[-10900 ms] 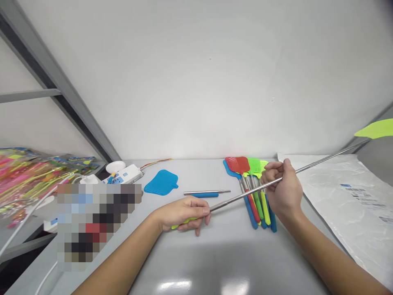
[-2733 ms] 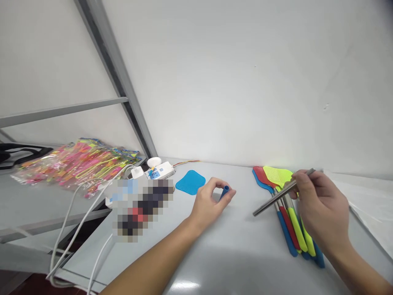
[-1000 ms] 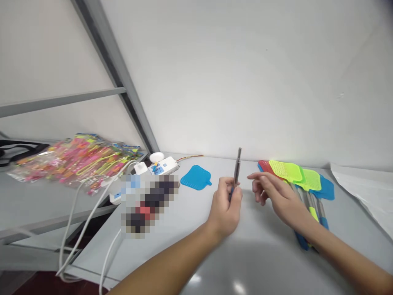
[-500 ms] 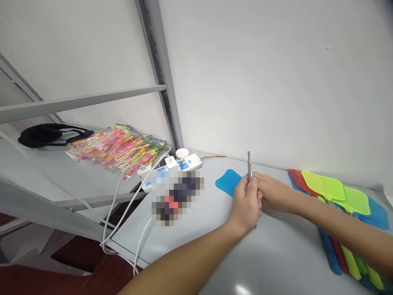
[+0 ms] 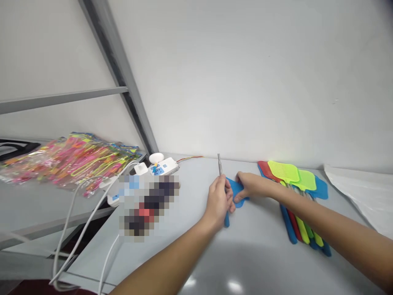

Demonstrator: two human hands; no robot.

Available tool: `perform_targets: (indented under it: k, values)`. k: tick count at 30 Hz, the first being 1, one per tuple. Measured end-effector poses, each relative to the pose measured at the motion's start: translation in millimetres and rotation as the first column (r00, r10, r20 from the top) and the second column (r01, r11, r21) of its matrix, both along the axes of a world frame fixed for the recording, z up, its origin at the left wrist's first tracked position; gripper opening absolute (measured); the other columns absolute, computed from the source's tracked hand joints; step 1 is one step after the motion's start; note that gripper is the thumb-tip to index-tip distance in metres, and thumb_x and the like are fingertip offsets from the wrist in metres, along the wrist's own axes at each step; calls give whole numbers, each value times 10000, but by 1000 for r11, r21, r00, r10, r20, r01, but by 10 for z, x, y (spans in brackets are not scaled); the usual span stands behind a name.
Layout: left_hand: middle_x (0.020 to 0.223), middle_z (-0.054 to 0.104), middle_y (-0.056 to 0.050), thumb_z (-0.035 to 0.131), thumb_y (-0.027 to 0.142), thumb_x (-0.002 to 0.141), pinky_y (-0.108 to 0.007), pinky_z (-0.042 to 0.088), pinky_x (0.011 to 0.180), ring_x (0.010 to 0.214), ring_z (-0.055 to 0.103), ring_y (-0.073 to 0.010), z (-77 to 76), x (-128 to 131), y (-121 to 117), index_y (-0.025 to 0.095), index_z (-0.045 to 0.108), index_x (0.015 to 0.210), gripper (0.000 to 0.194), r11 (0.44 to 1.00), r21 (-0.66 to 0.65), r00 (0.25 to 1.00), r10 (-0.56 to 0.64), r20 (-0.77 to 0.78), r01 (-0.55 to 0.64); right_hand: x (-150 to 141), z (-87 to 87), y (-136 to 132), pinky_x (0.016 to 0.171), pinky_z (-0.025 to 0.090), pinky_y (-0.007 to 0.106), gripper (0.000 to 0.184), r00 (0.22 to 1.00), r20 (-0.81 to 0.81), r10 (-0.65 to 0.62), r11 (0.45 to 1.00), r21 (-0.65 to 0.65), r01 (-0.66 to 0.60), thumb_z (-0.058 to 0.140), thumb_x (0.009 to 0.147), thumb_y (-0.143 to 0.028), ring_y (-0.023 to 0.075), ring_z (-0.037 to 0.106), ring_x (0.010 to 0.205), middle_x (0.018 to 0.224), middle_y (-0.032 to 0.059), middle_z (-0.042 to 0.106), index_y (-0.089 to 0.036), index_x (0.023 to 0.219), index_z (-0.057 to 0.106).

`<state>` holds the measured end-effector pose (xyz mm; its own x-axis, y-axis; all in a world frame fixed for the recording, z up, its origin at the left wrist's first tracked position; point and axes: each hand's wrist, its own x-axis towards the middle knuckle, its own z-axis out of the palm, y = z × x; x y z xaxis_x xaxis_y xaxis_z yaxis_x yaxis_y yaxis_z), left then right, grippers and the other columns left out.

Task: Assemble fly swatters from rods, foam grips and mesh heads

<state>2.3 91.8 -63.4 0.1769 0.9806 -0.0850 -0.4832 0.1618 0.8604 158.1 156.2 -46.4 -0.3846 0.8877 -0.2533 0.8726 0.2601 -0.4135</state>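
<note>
My left hand (image 5: 217,201) is closed around a telescopic fly swatter handle (image 5: 220,164). Its thin metal rod points up toward the wall, and its blue grip end (image 5: 226,220) shows below my fingers. Just to the right, my right hand (image 5: 251,185) has its thumb and fingers on a blue fly swatter head (image 5: 236,187), pinching it by its edges. The rod and the head appear separate, though my left fingers partly hide the area between them.
Several fly swatters (image 5: 291,174) with red, yellow, green and blue heads lie stacked on the grey table (image 5: 260,254). White sheeting (image 5: 359,192) lies at far right. Leftward are a power strip (image 5: 164,167), white cables (image 5: 87,225), a pixelated item (image 5: 150,205) and bagged colourful goods (image 5: 89,157).
My right hand has moved away from the rod and taken hold of the blue swatter head. The left hand still grips the handle. The view has turned right.
</note>
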Motion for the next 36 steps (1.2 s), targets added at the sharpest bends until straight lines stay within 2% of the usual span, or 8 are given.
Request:
perform_targets:
  k: [4,10,13,16,18,21,24,36]
  values:
    - [476,335,117,583,429,853,-184,341,308,295,222,-33,50,-12,-67,212,411,707,312,990,46,991,-133,-8,134,26,105,28,556,369,278,430,989,-147,-18,997,-81,6,770,573,-544,174,521,636,662,-6,570,-199,702,547]
    - [485,382,71,522,241,860,-261,491,404,328,315,-47,134,70,-251,190,377,544,351,907,8,906,-421,54,421,501,406,-327,595,432,272,400,832,-503,-233,969,-50,241,426,880,-559,137,531,633,718,-2,570,-187,837,565]
    - [714,629,-64,539,303,887,-340,594,665,621,635,-153,131,226,-327,175,431,531,394,882,-171,898,-437,53,439,909,427,-571,553,421,255,302,428,-817,-387,817,-89,569,603,805,-492,122,504,572,654,-29,534,-200,766,535]
    - [1067,687,-171,571,329,897,-379,524,951,1029,660,-246,102,414,-373,151,557,656,300,842,-292,888,-456,63,454,1237,287,-843,437,306,225,362,8,-949,-315,697,-225,681,621,813,-418,80,300,432,513,-88,320,-226,631,375]
    - [1167,662,-187,573,341,905,-394,491,1005,1127,621,-261,74,537,-406,133,622,796,239,822,-345,882,-468,44,453,1345,125,-1030,405,242,224,408,-191,-947,-257,652,-315,690,577,850,-394,74,185,417,511,-104,204,-233,618,282]
    - [1247,625,-180,573,371,914,-387,464,1041,1184,585,-256,35,695,-469,113,652,995,282,845,-358,890,-450,-73,398,1345,-122,-1266,420,286,228,373,-372,-904,-209,520,-425,741,565,861,-371,81,253,445,557,-90,254,-231,641,298]
    - [1285,604,-161,573,405,915,-360,436,1072,1223,553,-242,23,814,-522,119,649,1080,339,882,-341,902,-397,-168,325,1251,-270,-1388,444,329,222,320,-455,-878,-147,430,-471,770,580,847,-328,87,341,500,612,-66,344,-220,649,353]
    - [1292,600,-135,575,405,919,-343,437,1069,1216,551,-221,-11,879,-531,134,651,1097,333,883,-338,907,-392,-154,325,977,-293,-1385,680,523,222,240,-527,-784,-329,326,-618,715,609,834,-437,124,598,694,814,-20,659,-199,825,637]
